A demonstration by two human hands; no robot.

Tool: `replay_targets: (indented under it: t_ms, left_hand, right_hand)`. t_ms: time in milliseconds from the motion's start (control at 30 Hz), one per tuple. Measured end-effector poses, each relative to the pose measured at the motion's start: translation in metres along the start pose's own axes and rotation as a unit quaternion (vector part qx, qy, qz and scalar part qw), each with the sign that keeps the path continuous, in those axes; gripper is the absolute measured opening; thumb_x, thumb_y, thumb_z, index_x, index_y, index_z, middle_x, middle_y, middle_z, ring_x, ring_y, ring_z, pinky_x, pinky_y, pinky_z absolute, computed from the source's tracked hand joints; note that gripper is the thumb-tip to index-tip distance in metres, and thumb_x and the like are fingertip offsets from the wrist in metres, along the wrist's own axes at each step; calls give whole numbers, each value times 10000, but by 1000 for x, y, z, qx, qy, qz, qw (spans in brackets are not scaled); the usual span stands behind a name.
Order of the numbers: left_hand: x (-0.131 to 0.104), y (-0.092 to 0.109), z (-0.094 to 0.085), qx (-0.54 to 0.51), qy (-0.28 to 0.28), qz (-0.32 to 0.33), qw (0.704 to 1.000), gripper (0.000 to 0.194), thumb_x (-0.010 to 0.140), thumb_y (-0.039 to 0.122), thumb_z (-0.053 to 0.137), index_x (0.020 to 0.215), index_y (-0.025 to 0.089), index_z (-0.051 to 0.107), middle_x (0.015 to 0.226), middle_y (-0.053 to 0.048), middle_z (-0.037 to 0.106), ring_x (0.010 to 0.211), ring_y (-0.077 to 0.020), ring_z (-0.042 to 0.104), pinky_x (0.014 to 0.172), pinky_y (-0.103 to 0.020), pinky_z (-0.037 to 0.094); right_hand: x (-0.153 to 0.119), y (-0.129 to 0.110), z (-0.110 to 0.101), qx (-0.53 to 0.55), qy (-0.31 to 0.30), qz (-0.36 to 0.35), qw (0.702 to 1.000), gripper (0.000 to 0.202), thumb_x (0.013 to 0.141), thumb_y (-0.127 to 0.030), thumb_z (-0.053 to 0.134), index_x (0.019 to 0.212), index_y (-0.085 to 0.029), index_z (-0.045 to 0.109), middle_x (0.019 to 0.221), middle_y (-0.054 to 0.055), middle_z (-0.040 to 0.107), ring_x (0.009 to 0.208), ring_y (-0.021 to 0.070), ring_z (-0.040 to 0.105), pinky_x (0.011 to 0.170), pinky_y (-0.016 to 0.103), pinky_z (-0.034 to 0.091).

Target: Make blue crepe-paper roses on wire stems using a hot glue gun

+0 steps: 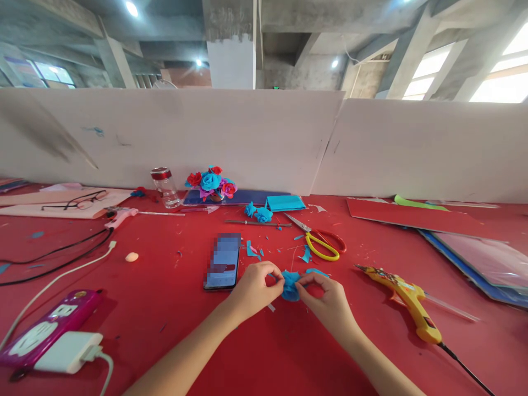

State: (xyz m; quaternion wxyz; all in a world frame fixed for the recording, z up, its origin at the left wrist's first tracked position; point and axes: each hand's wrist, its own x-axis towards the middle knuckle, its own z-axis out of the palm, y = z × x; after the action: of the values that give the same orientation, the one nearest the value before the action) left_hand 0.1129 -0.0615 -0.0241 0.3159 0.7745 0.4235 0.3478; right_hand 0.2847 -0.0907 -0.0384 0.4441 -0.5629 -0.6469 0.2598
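Between my two hands is a blue crepe paper flower (291, 287), held just above the red table. My left hand (259, 287) pinches its left edge between thumb and fingertips. On the opposite edge, the thumb and fingers of my right hand (324, 294) close in the same way. A strip of blue paper (317, 272) shows behind my right hand. Beside my left hand lies a phone (225, 261) with its screen lit. Blue paper scraps (252, 249) are scattered beyond the hands.
Scissors (322, 245) with yellow and red handles lie ahead. A yellow glue gun (406, 300) rests at right, its cord trailing forward. Finished paper flowers (212, 181), a glass jar (165, 190) and folded blue paper (285, 203) stand farther back. A purple power strip (74, 308) is at left.
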Motion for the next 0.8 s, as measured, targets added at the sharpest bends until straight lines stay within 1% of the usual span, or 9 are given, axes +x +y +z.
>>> replay_targets:
  t_ms: [133, 300, 367, 433, 567, 600, 700, 767, 800]
  left_hand:
    - [0, 0, 0, -2, 6, -25, 1000, 63, 723, 166, 571, 707, 176, 631, 780, -16, 679, 754, -162, 627, 714, -267, 477]
    - [1, 3, -2, -3, 1, -36, 999, 63, 716, 172, 578, 707, 177, 640, 754, -12, 691, 732, -163, 632, 683, -261, 480]
    - [1, 4, -3, -1, -3, -37, 999, 71, 724, 177, 571, 711, 178, 640, 742, -6, 691, 716, -159, 631, 663, -256, 478]
    - [0, 5, -3, 2, -8, -33, 999, 79, 734, 183, 563, 711, 179, 638, 729, 1, 688, 701, -156, 629, 645, -254, 475]
    - [-1, 4, -2, 11, -21, -20, 1000, 92, 742, 174, 549, 709, 183, 635, 720, 5, 682, 689, -156, 626, 653, -269, 479]
    - [-2, 4, -2, 11, -23, -17, 1000, 96, 744, 171, 546, 712, 183, 635, 719, 5, 681, 687, -156, 627, 656, -273, 482]
    - [-1, 2, -1, -6, -29, -14, 999, 94, 761, 177, 542, 728, 183, 630, 735, 0, 683, 712, -160, 634, 667, -274, 494]
    - [0, 1, -1, -35, -22, -16, 999, 87, 782, 187, 543, 825, 192, 619, 793, -4, 687, 773, -162, 637, 709, -279, 498]
    - [0, 0, -1, -50, -10, -17, 999, 116, 797, 194, 539, 894, 200, 601, 823, -5, 686, 803, -161, 635, 737, -286, 497]
  right_hand:
    - [-1, 1, 0, -5, -2, -14, 1000, 90, 718, -248, 567, 657, -193, 602, 659, 21, 648, 633, 176, 584, 627, 306, 464]
    - [-1, 1, 0, -2, -4, -26, 1000, 81, 725, -243, 546, 668, -193, 571, 641, 23, 622, 622, 171, 563, 615, 305, 462]
    - [-1, -1, 0, 7, -7, -34, 999, 70, 735, -253, 540, 731, -190, 572, 672, 24, 625, 641, 169, 564, 630, 303, 470]
    - [-1, -3, -1, 8, -17, -38, 999, 106, 737, -262, 554, 806, -190, 588, 720, 25, 641, 663, 167, 570, 647, 301, 475]
    - [-2, -4, 0, -11, -37, -30, 999, 105, 717, -259, 597, 790, -197, 639, 713, 23, 653, 654, 172, 564, 642, 315, 461]
    - [-1, -2, 1, -11, -35, -28, 999, 123, 717, -258, 601, 817, -198, 640, 711, 21, 651, 654, 173, 562, 644, 318, 459]
    - [0, 2, 2, 54, -22, -5, 998, 252, 701, -269, 628, 942, -200, 605, 706, 7, 622, 662, 171, 554, 641, 318, 462]
    - [1, 4, 3, 115, -27, 15, 993, 279, 702, -304, 640, 952, -196, 581, 677, -2, 602, 634, 164, 548, 607, 307, 464]
    - [2, 4, 3, 135, -34, 22, 990, 282, 714, -331, 634, 952, -194, 569, 667, -3, 598, 615, 159, 549, 588, 302, 465]
